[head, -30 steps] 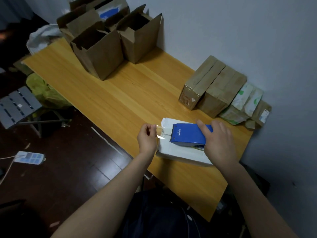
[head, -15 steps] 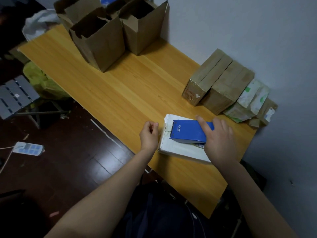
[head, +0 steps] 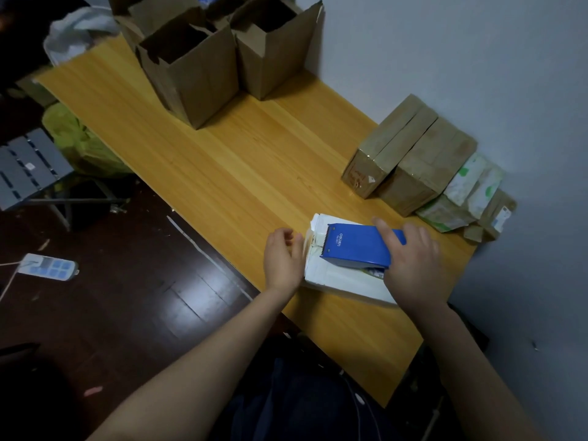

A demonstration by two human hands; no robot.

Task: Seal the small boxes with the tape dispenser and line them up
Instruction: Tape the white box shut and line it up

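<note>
Gripping the dispenser with the right hand, flat atop the white box, at 5 o'clock on the tabletop. Touching the box's end, at 9 o'clock of the dispenser, with the left hand, fingers curled; cannot tell whether pinching tape. Sealed boxes lined up at 2 o'clock.

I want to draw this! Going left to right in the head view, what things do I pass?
Power strip on the floor → left hand → blue tape dispenser → right hand.
</note>
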